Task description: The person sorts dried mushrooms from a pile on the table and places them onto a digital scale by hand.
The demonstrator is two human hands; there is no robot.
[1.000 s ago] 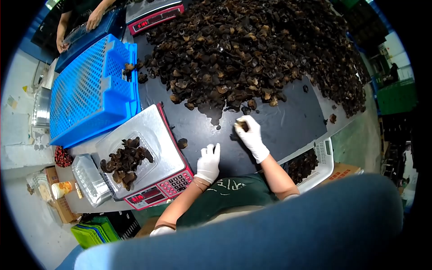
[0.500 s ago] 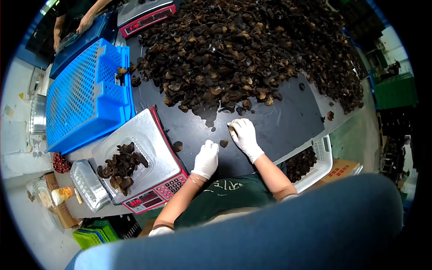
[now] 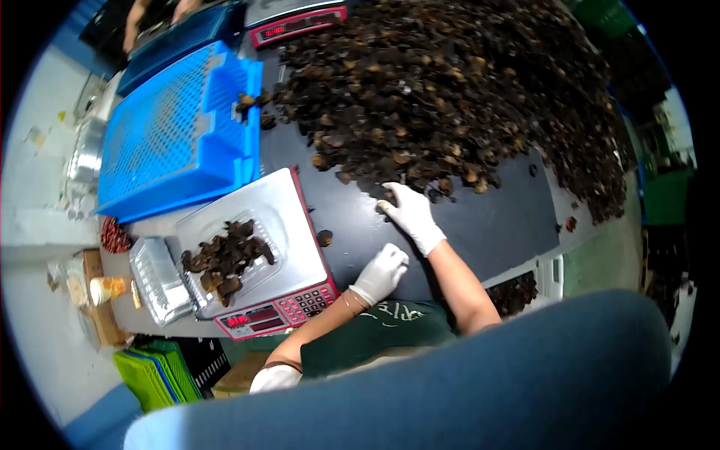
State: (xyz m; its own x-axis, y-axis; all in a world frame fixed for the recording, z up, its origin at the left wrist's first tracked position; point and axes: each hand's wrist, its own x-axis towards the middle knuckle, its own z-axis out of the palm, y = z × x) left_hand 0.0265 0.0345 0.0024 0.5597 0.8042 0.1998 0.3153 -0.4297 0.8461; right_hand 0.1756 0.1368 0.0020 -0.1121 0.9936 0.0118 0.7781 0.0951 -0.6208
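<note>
My right hand [image 3: 412,216], in a white glove, reaches to the near edge of a large heap of dark wood ear mushrooms [image 3: 420,97]. Its thumb and fingers are apart beside some dark pieces. Closer to my body, my left hand [image 3: 379,276], also gloved, is closed with curled fingers; whatever it may hold is hidden. One loose wood ear piece [image 3: 324,238] lies on the black mat [image 3: 352,217] by the scale. On the scale [image 3: 304,259], a clear plastic tray [image 3: 276,247] holds a clump of wood ear mushrooms [image 3: 229,259].
A blue perforated crate [image 3: 161,135] stands behind the scale. Stacked clear trays [image 3: 159,281] sit left of it. A second scale [image 3: 296,26] is at the back, near another person's hands [image 3: 184,9]. A white basket [image 3: 551,281] with mushrooms is low at right.
The view has shifted, moving the scene rightward. My right hand has reached forward to the heap and its fingers have parted. The loose piece between my hands no longer shows on the mat.
</note>
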